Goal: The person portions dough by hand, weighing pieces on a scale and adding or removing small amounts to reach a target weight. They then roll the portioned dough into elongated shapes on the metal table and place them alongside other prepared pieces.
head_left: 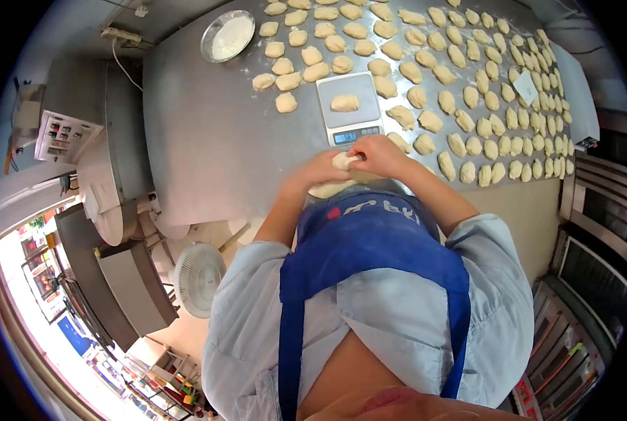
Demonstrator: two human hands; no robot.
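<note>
Both my hands meet at the table's near edge, in front of my apron. My left hand (322,170), slightly blurred, is wrapped round one side of a small piece of dough (343,161). Pinched fingers of my right hand (378,156) grip the same piece from the other side. Under my hands lies a bigger lump of pale dough (329,189), partly covered by them. Just beyond, a kitchen scale (333,130) with a lit display carries another dough piece (345,103) on its plate.
Many dough pieces (447,102) lie in rows over the right and far parts of the metal table (208,140). A bowl of flour (228,36) stands at the far left. A pale square card (525,88) rests among the right-hand pieces. A fan (199,279) is at lower left.
</note>
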